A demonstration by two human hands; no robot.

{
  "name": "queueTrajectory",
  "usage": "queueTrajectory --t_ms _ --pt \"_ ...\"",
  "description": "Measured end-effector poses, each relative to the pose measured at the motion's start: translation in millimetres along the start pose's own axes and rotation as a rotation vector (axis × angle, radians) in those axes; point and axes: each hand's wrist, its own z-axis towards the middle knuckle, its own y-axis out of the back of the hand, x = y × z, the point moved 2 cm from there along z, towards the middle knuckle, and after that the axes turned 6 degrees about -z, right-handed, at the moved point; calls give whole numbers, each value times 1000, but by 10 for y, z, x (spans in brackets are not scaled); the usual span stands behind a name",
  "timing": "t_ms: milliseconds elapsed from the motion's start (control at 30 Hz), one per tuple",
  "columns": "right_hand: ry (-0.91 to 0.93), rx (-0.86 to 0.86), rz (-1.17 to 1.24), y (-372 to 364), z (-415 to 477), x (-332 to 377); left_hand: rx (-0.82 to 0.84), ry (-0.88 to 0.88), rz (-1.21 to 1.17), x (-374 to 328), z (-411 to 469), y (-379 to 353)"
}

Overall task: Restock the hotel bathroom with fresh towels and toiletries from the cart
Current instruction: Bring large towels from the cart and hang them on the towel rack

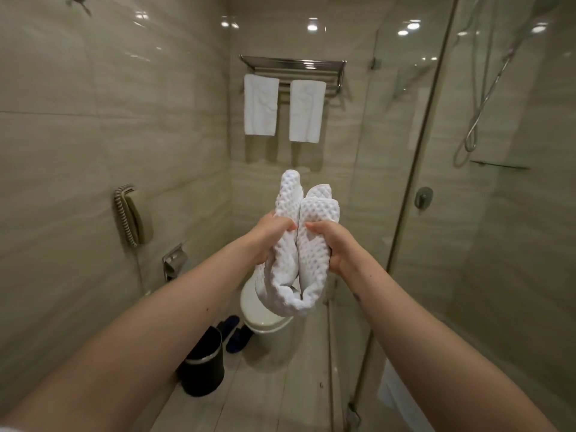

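White waffle-weave towel (290, 198) is held in mid-air above the white toilet (265, 310). Left hand (268, 238) & right hand (332, 249) are side by side, fingers (314, 226) of both curled round its bunched middle. Prob. light, soft, floppy, not slippery. Better gripped by the corners to spread it for the chrome wall rack (293, 65).

A white waffle towel (299, 241) is bunched into a U well below the rack (293, 62), both ends pointing up and the loop sagging. The left hand (268, 238) and right hand (330, 244) each grip one side. A left towel (261, 104) and a right towel (307, 110), smooth and white, hang flat side by side from the rack.
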Motion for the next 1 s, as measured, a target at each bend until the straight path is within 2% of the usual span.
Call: queueTrajectory --t_ms 333,567,833,1000 --pt "168 46 -73 17 1882 1258 -27 -191 -48 -899 1897 -28" --pt "282 46 -71 -18 2895 2001 -49 -304 -63 -1476 2958 5" --pt "455 13 -64 -185 4041 2784 6 -476 -37 -2085 4200 121" --pt "535 -11 -58 -323 4701 3234 33 -520 -46 -2434 4996 276"
